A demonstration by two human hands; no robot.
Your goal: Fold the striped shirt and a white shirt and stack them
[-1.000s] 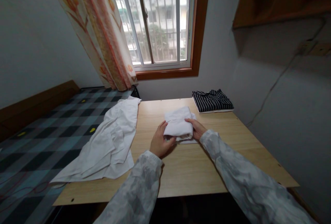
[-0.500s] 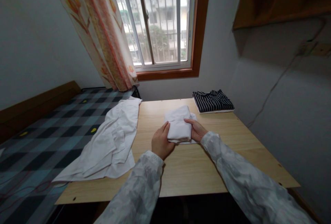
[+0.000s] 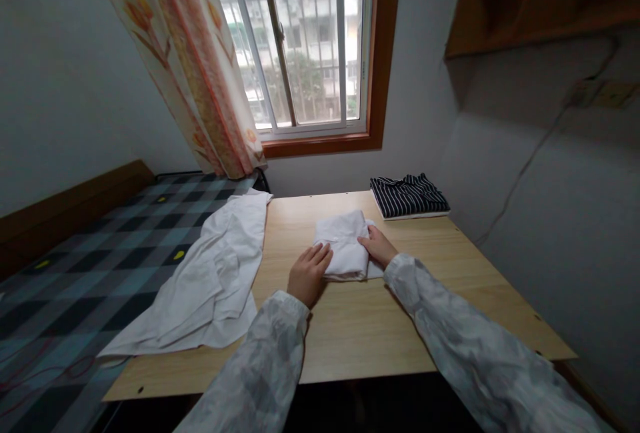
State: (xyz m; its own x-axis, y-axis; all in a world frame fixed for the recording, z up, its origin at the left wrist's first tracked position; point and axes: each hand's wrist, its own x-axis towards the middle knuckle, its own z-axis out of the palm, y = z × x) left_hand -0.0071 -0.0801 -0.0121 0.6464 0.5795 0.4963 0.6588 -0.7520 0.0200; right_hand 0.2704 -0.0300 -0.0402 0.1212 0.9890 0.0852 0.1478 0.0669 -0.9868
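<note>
A small folded white cloth bundle is lying in the middle of the pale wooden table. It is flanked by the left hand, laid flat with fingers spread at its near left edge, and the right hand, pressed against its right side; whether any fabric is pinched there cannot be told. A loose white shirt is draped over the table's left edge, and a folded striped garment is placed at the far right. If the bundle is released unevenly, the folds could probably spring open.

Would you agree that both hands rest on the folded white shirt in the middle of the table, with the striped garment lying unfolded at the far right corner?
Not quite: in the head view the striped garment is neatly folded. Left hand and right hand do rest on the white shirt, mid-table.
</note>
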